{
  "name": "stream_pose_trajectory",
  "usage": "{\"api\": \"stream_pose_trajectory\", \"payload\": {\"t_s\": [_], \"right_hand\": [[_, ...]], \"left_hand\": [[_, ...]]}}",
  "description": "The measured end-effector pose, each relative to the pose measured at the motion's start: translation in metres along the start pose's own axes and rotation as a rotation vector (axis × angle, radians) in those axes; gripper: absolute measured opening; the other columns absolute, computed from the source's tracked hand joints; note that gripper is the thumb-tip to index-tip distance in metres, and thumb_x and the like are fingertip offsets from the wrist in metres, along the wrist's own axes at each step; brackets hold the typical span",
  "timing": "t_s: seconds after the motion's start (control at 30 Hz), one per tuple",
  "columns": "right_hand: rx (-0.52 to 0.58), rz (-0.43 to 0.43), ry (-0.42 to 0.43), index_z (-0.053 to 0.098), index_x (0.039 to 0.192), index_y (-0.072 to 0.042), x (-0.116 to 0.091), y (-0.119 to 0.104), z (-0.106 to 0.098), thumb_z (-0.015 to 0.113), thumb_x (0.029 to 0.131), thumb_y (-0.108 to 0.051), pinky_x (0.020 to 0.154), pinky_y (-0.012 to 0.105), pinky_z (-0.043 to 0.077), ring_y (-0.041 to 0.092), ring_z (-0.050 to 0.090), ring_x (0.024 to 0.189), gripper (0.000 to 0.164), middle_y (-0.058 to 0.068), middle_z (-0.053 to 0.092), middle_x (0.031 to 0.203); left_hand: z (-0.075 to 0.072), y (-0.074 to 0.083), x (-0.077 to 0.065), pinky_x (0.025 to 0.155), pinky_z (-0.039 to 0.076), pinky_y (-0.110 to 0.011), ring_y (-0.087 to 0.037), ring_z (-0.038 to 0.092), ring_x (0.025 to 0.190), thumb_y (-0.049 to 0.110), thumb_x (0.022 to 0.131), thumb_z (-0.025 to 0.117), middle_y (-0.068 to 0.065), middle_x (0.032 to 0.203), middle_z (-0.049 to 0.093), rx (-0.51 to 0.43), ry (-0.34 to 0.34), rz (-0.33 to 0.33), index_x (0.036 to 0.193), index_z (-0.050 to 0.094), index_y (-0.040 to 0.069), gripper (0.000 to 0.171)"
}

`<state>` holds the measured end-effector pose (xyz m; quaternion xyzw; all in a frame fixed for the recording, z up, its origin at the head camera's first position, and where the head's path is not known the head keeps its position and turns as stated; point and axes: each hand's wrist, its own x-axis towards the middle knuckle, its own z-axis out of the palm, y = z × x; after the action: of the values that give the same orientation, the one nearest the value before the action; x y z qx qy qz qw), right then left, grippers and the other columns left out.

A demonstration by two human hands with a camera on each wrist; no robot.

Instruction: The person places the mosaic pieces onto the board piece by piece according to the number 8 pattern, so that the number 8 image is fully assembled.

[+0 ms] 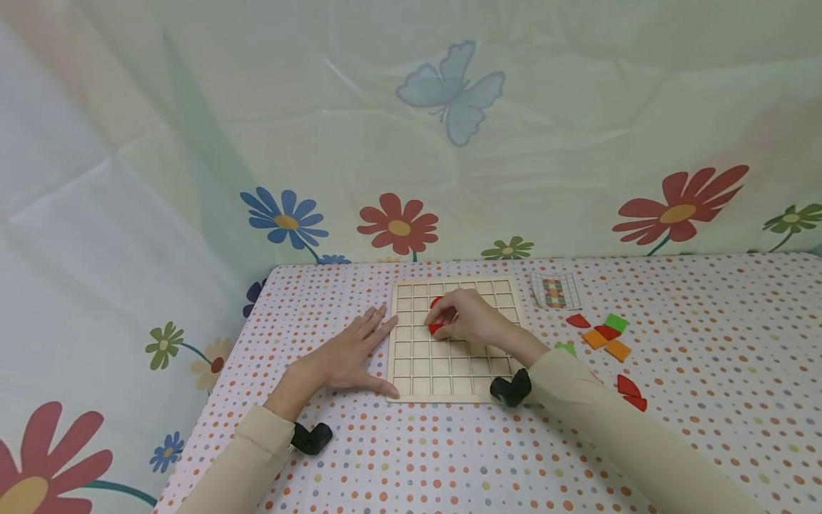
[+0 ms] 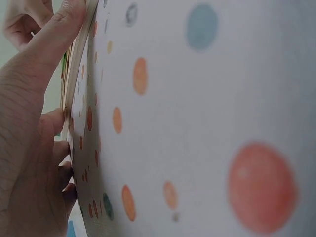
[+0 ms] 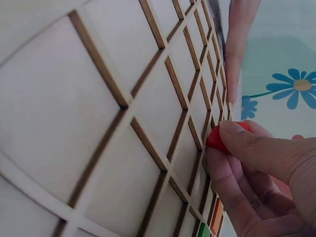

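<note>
The dotted tablecloth (image 1: 449, 464) bears a wooden grid board (image 1: 404, 349), a printed card (image 1: 570, 288) and loose red, orange and green pieces (image 1: 618, 350).

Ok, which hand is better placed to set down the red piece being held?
Probably the right hand: it pinches the red piece over the grid board. The left hand lies spread at the board's left edge, holding no piece, so it seems better suited to steadying.

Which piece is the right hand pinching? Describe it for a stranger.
Find the wooden grid board on the dotted tablecloth. Over it, the right hand pinches a small red piece. Unlike the loose red pieces right of the board, it alone is gripped.
</note>
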<state>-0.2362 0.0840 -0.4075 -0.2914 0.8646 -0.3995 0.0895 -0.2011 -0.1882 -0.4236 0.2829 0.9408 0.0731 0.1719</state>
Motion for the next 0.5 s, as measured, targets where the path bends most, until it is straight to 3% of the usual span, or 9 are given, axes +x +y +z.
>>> {"api": "stream_pose_trajectory", "payload": {"t_s": [0.5], "right_hand": [[-0.052, 0.076, -0.100, 0.082, 0.093, -0.002, 0.0097, -0.0057, -0.0056, 0.087, 0.081, 0.005, 0.072, 0.026, 0.055, 0.013, 0.064, 0.075, 0.015, 0.002, 0.074, 0.084]], "left_hand": [[0.0007, -0.0017, 0.0003, 0.128, 0.020, -0.053, -0.030, -0.003, 0.162, 0.076, 0.081, 0.074, -0.007, 0.176, -0.003, -0.006, 0.001, 0.001, 0.170, 0.009, 0.019, 0.124]]}}
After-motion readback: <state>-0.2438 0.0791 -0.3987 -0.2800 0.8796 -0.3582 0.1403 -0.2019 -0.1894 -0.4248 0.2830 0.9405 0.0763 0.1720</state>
